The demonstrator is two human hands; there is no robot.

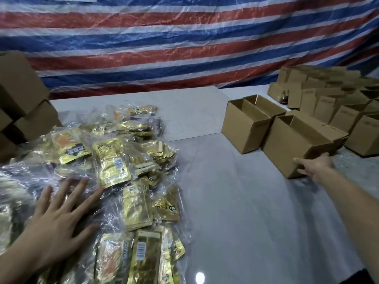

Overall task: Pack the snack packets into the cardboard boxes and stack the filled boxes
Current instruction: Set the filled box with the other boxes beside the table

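Note:
A heap of gold snack packets (114,160) in clear plastic wrap covers the left of the grey table (235,201). My left hand (59,218) lies flat on the heap with its fingers spread. At the right, my right hand (313,167) grips the near corner of an open cardboard box (291,144), thumb on the front face and fingers on the side. A second open box (246,128) stands just behind and left of it, touching it. Both boxes look empty inside.
Several more open cardboard boxes (332,99) crowd the back right. Closed boxes (22,103) are stacked at the far left behind the packets. A red, white and blue striped tarp (184,48) hangs along the back of the table.

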